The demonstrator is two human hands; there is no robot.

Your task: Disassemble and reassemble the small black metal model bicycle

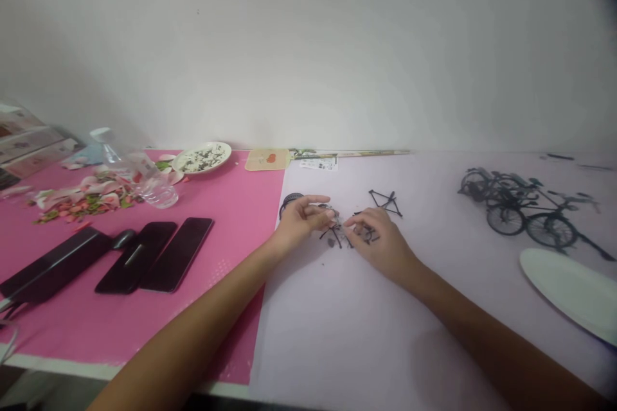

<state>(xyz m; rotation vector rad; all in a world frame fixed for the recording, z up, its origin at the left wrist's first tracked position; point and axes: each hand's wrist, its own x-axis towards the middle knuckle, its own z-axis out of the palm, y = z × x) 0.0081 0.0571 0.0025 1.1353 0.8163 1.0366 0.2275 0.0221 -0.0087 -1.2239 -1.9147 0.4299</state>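
Observation:
Both of my hands meet over small black model bicycle parts [337, 234] on a pale lilac mat [347, 327]. My left hand [301, 221] has its fingers stretched toward the parts, thumb and fingertips pinching a thin piece. My right hand [380, 241] is curled, its fingertips pinched on the same cluster of small parts. A small black triangular frame [385, 202] lies just behind my right hand. A dark round wheel part [289, 200] sits behind my left hand.
Assembled black model bicycles [525, 212] stand at the right, with a white plate [573, 292] nearer. On the pink mat [144, 327] at left lie two dark phones [157, 257], a black case [53, 263], a tipped plastic bottle [139, 176], peelings and a dish [202, 157].

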